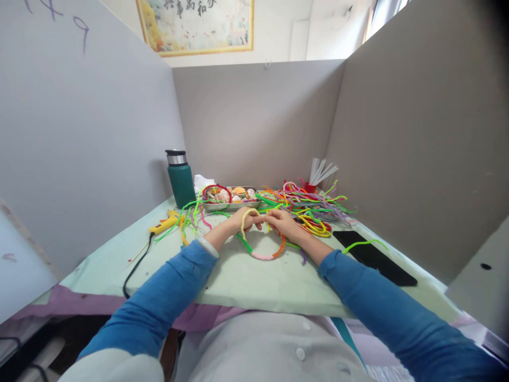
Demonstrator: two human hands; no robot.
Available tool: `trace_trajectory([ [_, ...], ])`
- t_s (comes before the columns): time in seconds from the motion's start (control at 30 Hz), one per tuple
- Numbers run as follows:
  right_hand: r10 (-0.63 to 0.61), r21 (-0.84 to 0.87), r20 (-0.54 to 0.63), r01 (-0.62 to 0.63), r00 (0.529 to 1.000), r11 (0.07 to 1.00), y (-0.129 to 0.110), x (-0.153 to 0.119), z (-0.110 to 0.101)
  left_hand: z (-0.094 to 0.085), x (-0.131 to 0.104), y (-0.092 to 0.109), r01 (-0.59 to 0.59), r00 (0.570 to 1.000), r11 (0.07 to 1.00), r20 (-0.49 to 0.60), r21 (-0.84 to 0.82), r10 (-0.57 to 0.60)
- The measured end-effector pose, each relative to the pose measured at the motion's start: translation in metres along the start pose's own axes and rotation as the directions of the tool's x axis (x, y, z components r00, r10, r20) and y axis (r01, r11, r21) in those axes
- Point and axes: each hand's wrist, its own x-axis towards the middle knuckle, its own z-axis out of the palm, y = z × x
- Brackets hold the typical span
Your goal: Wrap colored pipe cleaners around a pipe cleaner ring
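Note:
A ring of pipe cleaners (262,257) hangs below both hands, with green, pink and orange lengths wound along it. My left hand (243,219) is closed in a pinch on the ring's upper side, and a pale yellow pipe cleaner (244,229) curves over its fingers. Close beside it, my right hand (283,223) pinches at the same spot, its fingertips almost touching the left ones. What lies exactly between the fingertips is too small to make out. Under the right wrist, green and purple pipe cleaner ends (303,258) rest on the table.
A metal tray (233,206) of small craft pieces stands at the back, beside a heap of coloured pipe cleaners (314,204). To the left are a green bottle (181,183) and a yellow glue gun (164,225) with its cord. A black phone-like slab (374,257) lies right. Grey partitions (254,122) enclose the table.

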Motion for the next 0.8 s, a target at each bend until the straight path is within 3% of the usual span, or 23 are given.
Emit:
trace_trajectory([
  [0.27,0.006,0.002,-0.006,-0.005,1.0,1.0,0.002,0.001,0.0,0.002,0.002,-0.003,0.06,0.998,0.997,0.018,-0.051,-0.06],
  [0.47,-0.003,-0.009,-0.002,0.003,1.0,1.0,0.002,0.001,0.0,0.007,0.009,-0.014,0.007,0.999,0.987,0.054,-0.163,0.002],
  [0.8,-0.003,-0.019,-0.009,0.003,1.0,1.0,0.001,0.0,0.0,0.006,0.012,-0.021,-0.008,1.0,0.996,0.014,-0.085,0.009],
])
